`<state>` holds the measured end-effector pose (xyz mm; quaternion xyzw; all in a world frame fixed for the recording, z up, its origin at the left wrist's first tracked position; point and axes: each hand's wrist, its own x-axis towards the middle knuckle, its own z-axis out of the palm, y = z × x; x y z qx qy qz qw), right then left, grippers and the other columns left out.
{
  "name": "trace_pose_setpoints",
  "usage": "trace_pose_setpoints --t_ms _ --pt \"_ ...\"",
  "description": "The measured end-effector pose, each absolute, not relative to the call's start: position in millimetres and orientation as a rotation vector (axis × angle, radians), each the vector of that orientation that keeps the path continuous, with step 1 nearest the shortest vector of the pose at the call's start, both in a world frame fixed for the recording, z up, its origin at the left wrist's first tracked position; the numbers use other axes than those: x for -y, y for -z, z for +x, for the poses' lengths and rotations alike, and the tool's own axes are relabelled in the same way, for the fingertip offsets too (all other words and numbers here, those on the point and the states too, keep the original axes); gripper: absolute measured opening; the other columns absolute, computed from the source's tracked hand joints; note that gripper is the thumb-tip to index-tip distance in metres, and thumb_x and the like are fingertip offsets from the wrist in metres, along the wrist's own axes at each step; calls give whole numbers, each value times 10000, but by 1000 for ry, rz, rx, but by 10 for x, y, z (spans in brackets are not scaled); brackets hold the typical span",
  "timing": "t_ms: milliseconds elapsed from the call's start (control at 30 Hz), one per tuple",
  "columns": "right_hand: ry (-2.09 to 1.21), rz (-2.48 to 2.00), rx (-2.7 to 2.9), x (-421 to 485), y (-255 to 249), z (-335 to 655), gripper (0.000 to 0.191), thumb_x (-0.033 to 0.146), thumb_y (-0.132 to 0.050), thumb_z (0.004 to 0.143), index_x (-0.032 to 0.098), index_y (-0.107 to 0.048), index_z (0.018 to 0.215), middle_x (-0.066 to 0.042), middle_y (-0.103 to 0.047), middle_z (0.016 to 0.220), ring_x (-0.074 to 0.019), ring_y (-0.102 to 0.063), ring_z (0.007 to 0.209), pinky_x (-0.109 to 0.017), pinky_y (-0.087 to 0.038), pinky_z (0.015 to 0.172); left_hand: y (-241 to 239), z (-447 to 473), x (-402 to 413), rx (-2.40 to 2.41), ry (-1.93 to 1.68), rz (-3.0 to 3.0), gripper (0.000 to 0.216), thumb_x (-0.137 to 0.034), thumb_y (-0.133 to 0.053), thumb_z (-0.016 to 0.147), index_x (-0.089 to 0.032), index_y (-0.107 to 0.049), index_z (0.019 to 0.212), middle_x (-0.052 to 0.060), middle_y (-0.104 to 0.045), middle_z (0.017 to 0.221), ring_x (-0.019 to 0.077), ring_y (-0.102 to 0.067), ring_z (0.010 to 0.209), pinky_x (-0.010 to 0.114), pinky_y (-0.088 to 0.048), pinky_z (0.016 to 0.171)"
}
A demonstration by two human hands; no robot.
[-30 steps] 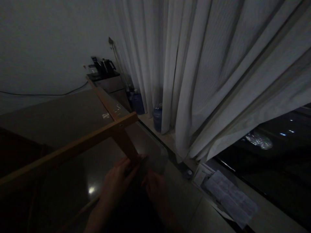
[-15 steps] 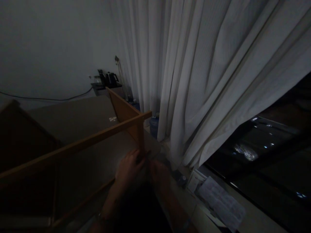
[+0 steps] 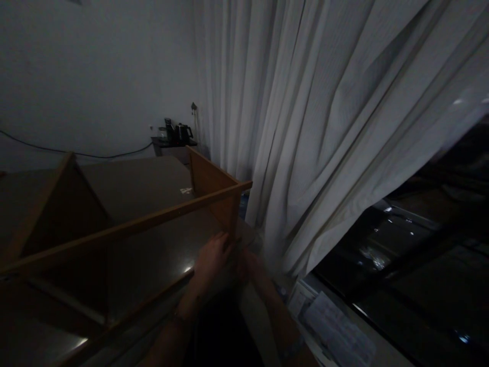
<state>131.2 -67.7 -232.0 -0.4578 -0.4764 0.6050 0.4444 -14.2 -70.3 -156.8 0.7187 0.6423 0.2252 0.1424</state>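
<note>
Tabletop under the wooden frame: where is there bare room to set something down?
Beyond the rail, the tabletop looks bare between the left panel and the white marks by the right panel. Crowded: the right panel's near end, where the left hand and right hand are.

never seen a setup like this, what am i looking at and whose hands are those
There is no machine here: the bare hands belong to the person wearing the camera. Every picture comes from that one camera on their head, looking forward and down.

On a glossy table sits a wooden frame made of panels and rails. The left hand is at the lower end of its right-hand post; the right hand is close beside it. It's too dark to tell whether either hand grips anything. Some small white bits lie farther back on the table.

Beyond stands a black pot, and a pale curtain hangs to the right.
</note>
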Motion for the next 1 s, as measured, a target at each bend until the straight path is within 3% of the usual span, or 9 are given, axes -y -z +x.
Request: trace_pose_setpoints --t_ms 100,267,400,500,600,733,867,1000 --pt "-1433 -1105 1155 698 2281 1300 590 763 -511 727 177 -571 745 -4 -601 612 -97 -517 499 -206 -405 491 1600 -151 688 -1854 -659 2099 292 -343 -395 959 -219 -595 1131 61 -631 1184 192 -596 1068 277 -438 890" --pt "-1153 -1203 1430 709 2173 1363 483 622 -450 857 175 -592 745 -26 -620 689 -128 -546 599 -234 -415 563 1599 -146 677 -1870 -646 2121 297 -354 -388 962 -203 -611 1088 66 -643 1144 197 -598 1051 280 -442 877" --pt "-774 -1320 1672 657 2146 1405 311 412 -412 930 180 -617 903 -55 -670 819 -174 -622 737 -272 -436 673 1561 -129 695 -1866 -658 2095 307 -372 -387 963 -209 -609 1097 66 -643 1140 191 -601 1041 277 -441 864" --pt "-676 -1341 1705 646 2171 1408 291 369 -406 937 190 -589 1073 -81 -684 967 -202 -649 870 -295 -460 751 1550 -126 708 -1861 -669 2078 306 -375 -381 964 -217 -604 1102 62 -645 1130 185 -604 1035 272 -442 850" --pt "-675 -1291 1651 684 2202 1396 311 393 -419 930 194 -565 1119 -80 -675 1009 -197 -651 885 -301 -481 771 1570 -131 706 -1858 -668 2097 278 -349 -402 958 -218 -604 1095 61 -644 1125 182 -602 1040 265 -439 852" --pt "-781 -1215 1448 728 2214 1349 349 480 -468 894 188 -633 992 -109 -666 1070 -186 -654 837 -279 -505 682 1612 -137 684 -1865 -699 2134 285 -361 -397 958 -212 -601 1092 65 -643 1116 188 -605 1034 273 -442 850" --pt "-985 -1195 1205 717 2233 1265 487 617 -553 802 153 -692 852 -118 -717 885 -212 -664 772 -290 -509 640 1635 -139 665 -1852 -714 2132 279 -367 -402 956 -221 -599 1090 56 -643 1108 179 -610 1006 259 -442 826" --pt "-1095 -1173 1061 735 2281 1188 595 686 -546 772 131 -711 906 -92 -734 821 -190 -662 683 -277 -505 609 1645 -149 664 -1832 -726 2134 251 -340 -423 948 -219 -601 1077 52 -639 1123 177 -608 1008 253 -442 823"
